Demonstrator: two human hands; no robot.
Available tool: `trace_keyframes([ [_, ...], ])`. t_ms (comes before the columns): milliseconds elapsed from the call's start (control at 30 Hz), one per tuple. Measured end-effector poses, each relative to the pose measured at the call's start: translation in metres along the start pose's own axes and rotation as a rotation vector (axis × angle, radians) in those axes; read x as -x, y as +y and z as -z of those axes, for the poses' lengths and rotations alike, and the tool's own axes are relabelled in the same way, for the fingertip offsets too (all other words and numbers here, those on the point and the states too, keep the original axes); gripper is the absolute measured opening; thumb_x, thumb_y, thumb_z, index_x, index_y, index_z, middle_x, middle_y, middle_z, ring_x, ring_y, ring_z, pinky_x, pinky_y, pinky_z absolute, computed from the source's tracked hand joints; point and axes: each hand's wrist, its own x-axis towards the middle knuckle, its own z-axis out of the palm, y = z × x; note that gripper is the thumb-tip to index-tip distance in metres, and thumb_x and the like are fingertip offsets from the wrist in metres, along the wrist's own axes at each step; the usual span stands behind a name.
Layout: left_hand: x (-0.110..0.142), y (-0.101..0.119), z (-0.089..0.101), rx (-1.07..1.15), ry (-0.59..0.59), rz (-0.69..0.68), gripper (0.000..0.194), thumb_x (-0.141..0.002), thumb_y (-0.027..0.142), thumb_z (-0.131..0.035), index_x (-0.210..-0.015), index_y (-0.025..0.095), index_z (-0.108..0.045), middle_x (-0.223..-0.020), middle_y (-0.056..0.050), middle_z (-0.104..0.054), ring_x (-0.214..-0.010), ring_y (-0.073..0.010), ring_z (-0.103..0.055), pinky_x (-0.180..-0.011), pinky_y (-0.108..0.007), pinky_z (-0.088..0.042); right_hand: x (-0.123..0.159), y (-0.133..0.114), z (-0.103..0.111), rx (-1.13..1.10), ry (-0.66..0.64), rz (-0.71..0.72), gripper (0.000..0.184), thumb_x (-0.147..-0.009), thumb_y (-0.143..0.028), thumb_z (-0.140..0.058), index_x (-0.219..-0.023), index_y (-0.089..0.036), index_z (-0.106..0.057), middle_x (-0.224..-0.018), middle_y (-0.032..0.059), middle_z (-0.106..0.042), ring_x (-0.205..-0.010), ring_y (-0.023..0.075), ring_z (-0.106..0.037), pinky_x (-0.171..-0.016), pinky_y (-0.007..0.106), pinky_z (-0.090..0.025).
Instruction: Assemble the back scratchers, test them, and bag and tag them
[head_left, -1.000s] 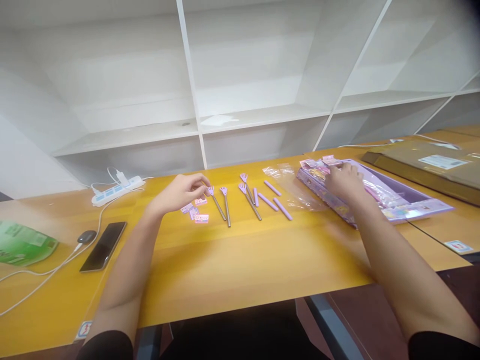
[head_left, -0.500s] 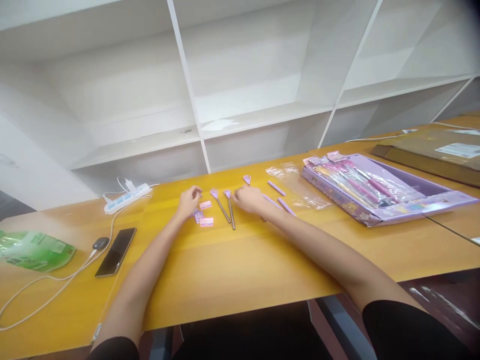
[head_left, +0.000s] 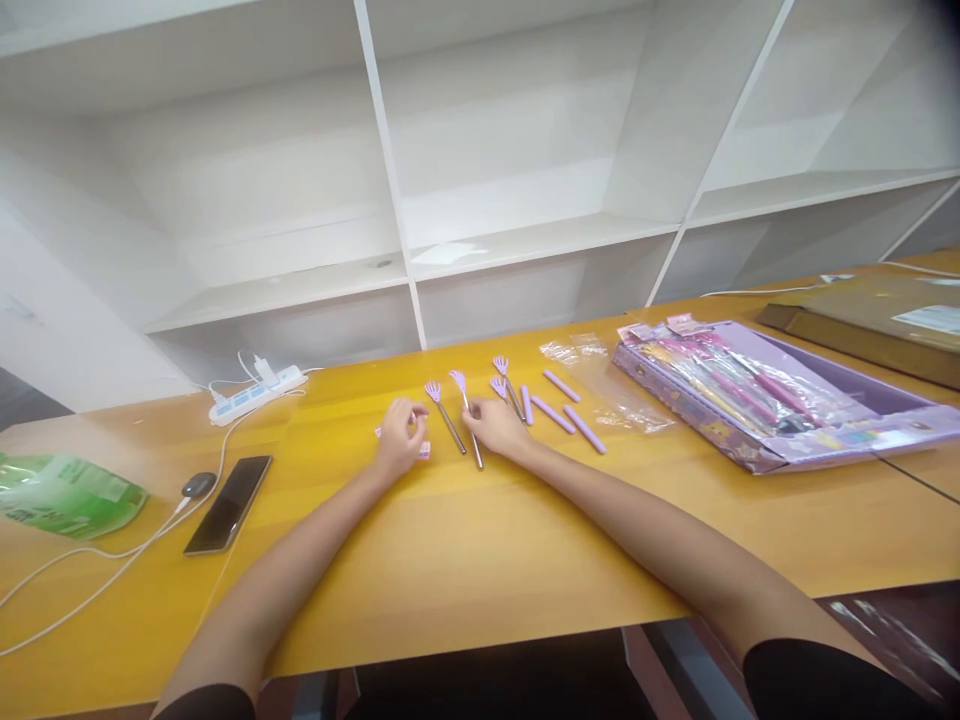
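Note:
My right hand (head_left: pixel 498 428) pinches the metal rod of a back scratcher (head_left: pixel 473 440), whose purple claw-shaped head points away from me. Left of it lies another back scratcher (head_left: pixel 451 430), untouched. Two more purple scratcher heads (head_left: pixel 501 368) show just beyond my right hand; the hand partly hides the nearer one. My left hand (head_left: pixel 401 436) hovers over small pink labels (head_left: pixel 425 450) and covers most of them. Its fingers are loosely curled, with a gap at the thumb and nothing visible between them. Several purple tubes (head_left: pixel 553 410) lie right of my right hand.
Clear plastic bags (head_left: pixel 634 410) lie beside a purple box (head_left: pixel 750 455) of packaged scratchers at right. A cardboard box (head_left: pixel 862 325) is behind it. On the left are a phone (head_left: pixel 229 505), a power strip (head_left: pixel 259 395), cables and a green packet (head_left: pixel 71 495). White shelves (head_left: pixel 525 240) rise behind.
My right hand has moved left and nearer, onto the scratcher's rod, uncovering purple tubes and another scratcher head. My left hand has shifted right and nearer, over the pink labels.

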Motion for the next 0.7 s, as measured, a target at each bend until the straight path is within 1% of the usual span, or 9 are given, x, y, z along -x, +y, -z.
trace_keyframes([
  [67, 0.012, 0.011, -0.015, 0.083, -0.066, 0.007, 0.021, -0.102, 0.039, -0.061, -0.115, 0.023, -0.065, -0.091, -0.003, -0.063, -0.081, -0.0207, -0.056, -0.079, -0.035, -0.049, 0.003, -0.004, -0.004, -0.144, 0.052, 0.057, 0.043, -0.109, -0.053, -0.048, -0.078, -0.023, -0.05, -0.077, 0.0047, -0.068, -0.076, 0.02, -0.062, -0.072, 0.029, -0.044],
  [167, 0.023, 0.021, -0.03, 0.199, -0.189, 0.042, 0.04, -0.101, 0.051, -0.067, -0.129, 0.023, -0.06, -0.078, 0.003, -0.057, -0.067, -0.0167, -0.053, -0.067, -0.03, -0.044, 0.01, -0.012, -0.012, -0.326, 0.085, 0.134, 0.053, -0.11, -0.07, -0.034, -0.082, -0.025, -0.043, -0.079, 0.0026, -0.065, -0.075, 0.0187, -0.06, -0.07, 0.028, -0.046],
  [267, 0.022, 0.022, -0.033, 0.281, -0.283, 0.093, 0.043, -0.102, 0.056, -0.068, -0.126, 0.022, -0.058, -0.066, 0.008, -0.05, -0.058, -0.0149, -0.048, -0.06, -0.029, -0.039, 0.016, -0.019, -0.015, -0.39, 0.052, 0.169, 0.056, -0.111, -0.074, -0.026, -0.088, -0.026, -0.044, -0.078, 0.0018, -0.066, -0.071, 0.0181, -0.063, -0.068, 0.028, -0.05],
  [333, 0.019, 0.021, -0.032, 0.32, -0.329, 0.118, 0.041, -0.102, 0.06, -0.067, -0.113, 0.021, -0.06, -0.064, 0.008, -0.048, -0.056, -0.0141, -0.047, -0.059, -0.028, -0.038, 0.015, -0.019, -0.009, -0.36, 0.027, 0.176, 0.055, -0.112, -0.07, -0.025, -0.09, -0.025, -0.049, -0.078, 0.0019, -0.068, -0.069, 0.0175, -0.063, -0.067, 0.027, -0.051],
  [400, 0.016, 0.02, -0.031, 0.351, -0.369, 0.131, 0.045, -0.101, 0.064, -0.068, -0.098, 0.021, -0.059, -0.067, 0.006, -0.052, -0.057, -0.0134, -0.048, -0.058, -0.027, -0.039, 0.008, -0.016, 0.006, -0.287, 0.026, 0.169, 0.055, -0.115, -0.062, -0.023, -0.092, -0.023, -0.056, -0.08, 0.003, -0.071, -0.071, 0.0171, -0.064, -0.07, 0.027, -0.05],
  [467, 0.015, 0.02, -0.031, 0.377, -0.399, 0.137, 0.05, -0.101, 0.068, -0.067, -0.089, 0.021, -0.057, -0.071, 0.003, -0.057, -0.06, -0.013, -0.05, -0.059, -0.027, -0.04, -0.004, -0.008, 0.03, -0.167, 0.037, 0.142, 0.05, -0.116, -0.052, -0.03, -0.095, -0.021, -0.063, -0.083, 0.0048, -0.073, -0.076, 0.0179, -0.066, -0.075, 0.026, -0.049],
  [567, 0.015, 0.02, -0.032, 0.419, -0.415, 0.155, 0.054, -0.101, 0.073, -0.066, -0.089, 0.021, -0.056, -0.076, 0.001, -0.063, -0.062, -0.0128, -0.053, -0.06, -0.026, -0.041, -0.023, 0.013, 0.069, 0.081, 0.03, 0.053, 0.033, -0.11, -0.041, -0.052, -0.093, -0.019, -0.07, -0.079, 0.0089, -0.074, -0.081, 0.0221, -0.068, -0.08, 0.029, -0.047],
  [633, 0.015, 0.02, -0.033, 0.447, -0.418, 0.171, 0.056, -0.1, 0.075, -0.065, -0.091, 0.021, -0.056, -0.077, 0.001, -0.064, -0.062, -0.0127, -0.053, -0.059, -0.026, -0.04, -0.032, 0.028, 0.088, 0.244, -0.007, -0.026, 0.031, -0.105, -0.037, -0.059, -0.087, -0.017, -0.074, -0.072, 0.0131, -0.072, -0.08, 0.0264, -0.071, -0.082, 0.033, -0.048],
  [700, 0.014, 0.018, -0.034, 0.469, -0.417, 0.182, 0.058, -0.098, 0.078, -0.065, -0.092, 0.021, -0.056, -0.077, 0.001, -0.064, -0.061, -0.0125, -0.052, -0.059, -0.026, -0.04, -0.037, 0.04, 0.098, 0.389, -0.042, -0.069, 0.034, -0.103, -0.037, -0.063, -0.082, -0.014, -0.077, -0.071, 0.0171, -0.073, -0.083, 0.0298, -0.075, -0.084, 0.035, -0.05],
])
